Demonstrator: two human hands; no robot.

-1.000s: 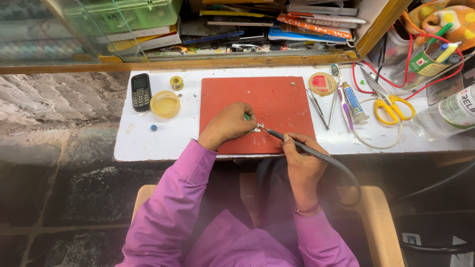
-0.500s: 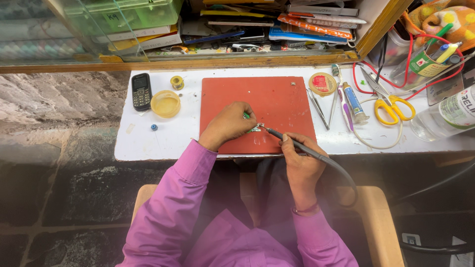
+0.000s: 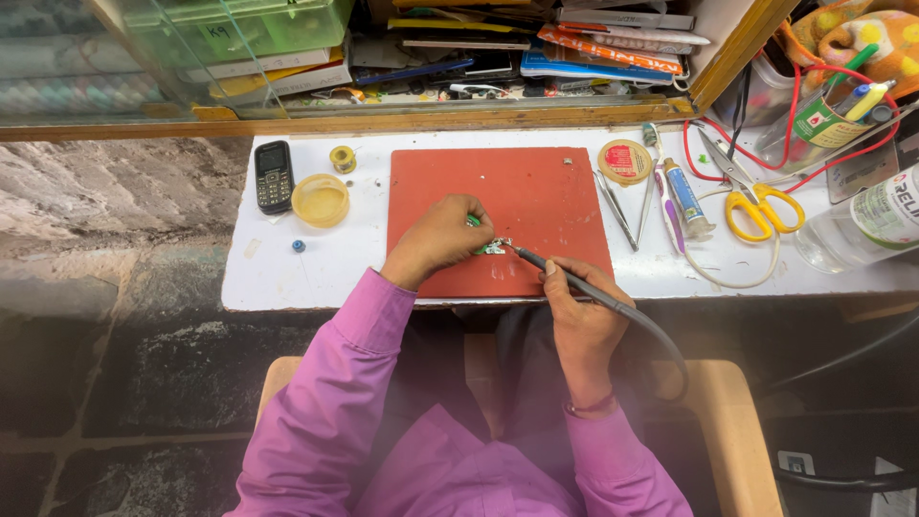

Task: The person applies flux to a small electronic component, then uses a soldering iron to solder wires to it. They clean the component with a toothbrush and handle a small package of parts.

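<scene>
1. The small green circuit board [image 3: 490, 247] lies on the near edge of the red mat [image 3: 536, 196], about midway along it, in the same spot as half a second and one second ago.
2. The left hand [image 3: 438, 239] stays pressed over the left end of the board, its fingers curled closed and pinning it down; only a slight shift of the knuckles shows against the earlier frames.
3. The right hand [image 3: 579, 321] keeps its place at the near edge of the table [image 3: 287, 278], fingers closed around the dark soldering iron [image 3: 565, 276] in a pen-like hold.
4. The iron's tip touches the right end of the board, as before; its cable [image 3: 661, 345] curves off to the right and down past the table's edge.
5. Both forearms in purple sleeves [image 3: 335, 383] come up from the near side, the left angled in from the left, the right wrist bent inward with a band on it.
6. On the table to the right of the mat lie tweezers [image 3: 617, 206], a round tin [image 3: 624, 161], a small tube [image 3: 687, 196] and yellow-handled scissors [image 3: 756, 201], none moved.
7. To the left of the mat sit a yellow dish [image 3: 321, 201], a solder spool [image 3: 342, 158] and a black mobile phone [image 3: 273, 175], all unchanged.
</scene>
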